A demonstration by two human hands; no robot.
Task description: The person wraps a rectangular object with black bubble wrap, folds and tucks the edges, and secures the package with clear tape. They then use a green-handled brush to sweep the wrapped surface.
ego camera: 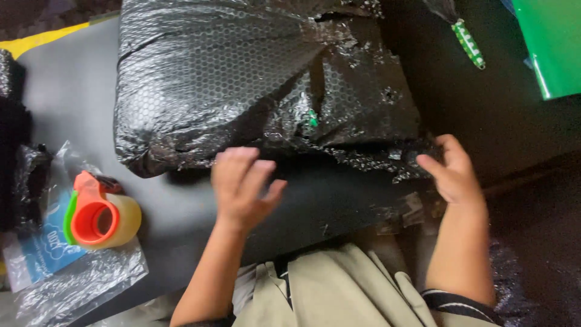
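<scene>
Two hands at black bubble-wrap parcel: left hand spread, empty, just below; right hand fingers touch parcel's edge; tape dispenser left.

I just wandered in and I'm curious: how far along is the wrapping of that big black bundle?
Mostly wrapped: black bubble wrap already covers the whole bundle. In hand: the right hand touches its ragged loose edge, and the left hand hovers just short of the near side, holding nothing. Seemingly left: that loose edge isn't fastened, and the tape dispenser sits unused on the left.
</scene>
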